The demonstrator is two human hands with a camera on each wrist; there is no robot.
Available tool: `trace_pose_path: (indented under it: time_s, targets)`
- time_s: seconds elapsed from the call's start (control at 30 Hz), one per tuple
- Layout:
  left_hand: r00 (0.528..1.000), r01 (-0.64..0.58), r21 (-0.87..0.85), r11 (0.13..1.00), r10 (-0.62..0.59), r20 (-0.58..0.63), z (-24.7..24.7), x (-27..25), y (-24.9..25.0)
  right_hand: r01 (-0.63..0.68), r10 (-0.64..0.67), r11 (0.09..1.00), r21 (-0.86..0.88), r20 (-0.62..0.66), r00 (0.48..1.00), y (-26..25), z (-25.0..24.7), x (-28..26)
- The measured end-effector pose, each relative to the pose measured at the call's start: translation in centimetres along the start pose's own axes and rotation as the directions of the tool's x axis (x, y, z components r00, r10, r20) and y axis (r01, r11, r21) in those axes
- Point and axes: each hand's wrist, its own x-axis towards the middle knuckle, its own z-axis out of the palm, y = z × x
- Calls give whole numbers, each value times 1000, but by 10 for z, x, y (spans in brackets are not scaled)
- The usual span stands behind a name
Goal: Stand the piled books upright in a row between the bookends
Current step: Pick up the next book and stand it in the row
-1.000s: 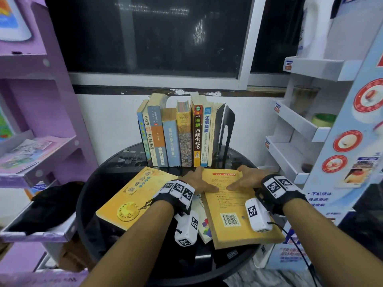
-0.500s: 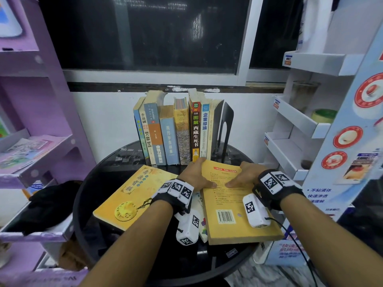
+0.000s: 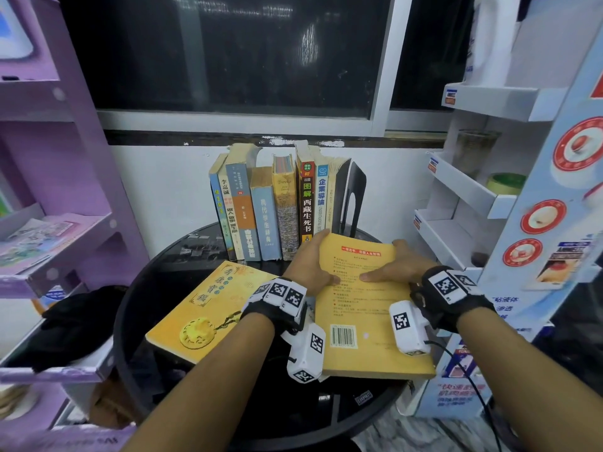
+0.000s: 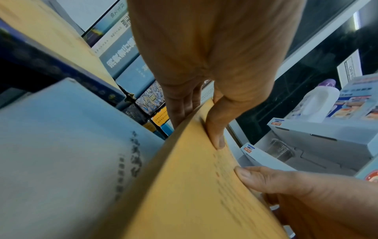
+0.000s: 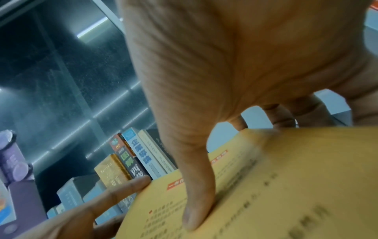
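Observation:
A yellow book (image 3: 365, 308) lies back cover up, barcode toward me, on a small pile at the table's front right. My left hand (image 3: 313, 269) grips its far left corner, thumb on the cover and fingers under the edge (image 4: 184, 105). My right hand (image 3: 391, 269) grips the far right edge, thumb (image 5: 196, 202) pressed on the cover, fingers curled over the rim. The book's far end is tilted up. Behind it several books (image 3: 270, 210) stand upright against a black bookend (image 3: 350, 194) on their right. I see no left bookend.
A second yellow book (image 3: 208, 305) lies flat on the round black table (image 3: 156, 288), left of my hands. A pale book (image 4: 61, 145) lies under the held one. Purple shelves (image 3: 49, 243) stand close on the left, white display shelves (image 3: 466, 197) on the right.
The far end of the yellow book has risen off the pile and edged toward the upright row, with both hands still gripping it.

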Motion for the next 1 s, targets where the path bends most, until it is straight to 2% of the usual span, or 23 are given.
trace_pose_path:
  time_s: [0.17, 0.27, 0.33, 0.43, 0.53, 0.67, 0.77, 0.87, 1.0]
  targets:
    - [998, -30, -125, 992, 23, -58, -11, 0, 10, 130, -116, 981, 145, -98, 988, -10, -14, -9]
    - [994, -65, -179, 982, 48, -101, -19, 0, 17, 252, -210, 945, 208, -203, 956, -19, -20, -18]
    - [990, -100, -235, 967, 73, -123, -24, 0, 22, 359, -282, 904, 233, -305, 910, -27, -22, -26]
    - [974, -186, -281, 942, 139, -180, -35, -3, 34, 495, -374, 848, 188, -448, 812, -41, -22, -36]
    - [947, -285, -328, 900, 211, -244, -50, -10, 47, 597, -438, 787, 154, -541, 717, -52, -21, -44]
    - [926, -339, -338, 878, 248, -284, -66, -15, 54, 683, -487, 718, 132, -605, 630, -63, -15, -50]
    - [918, -352, -341, 871, 251, -308, -73, -16, 54, 723, -512, 681, 118, -629, 585, -66, -9, -52]
    - [912, -363, -382, 850, 240, -332, -77, -16, 50, 751, -535, 651, 105, -639, 553, -68, -3, -54]
    - [931, -327, -522, 788, 175, -320, -77, -13, 46, 769, -569, 633, 90, -618, 542, -72, -4, -61]
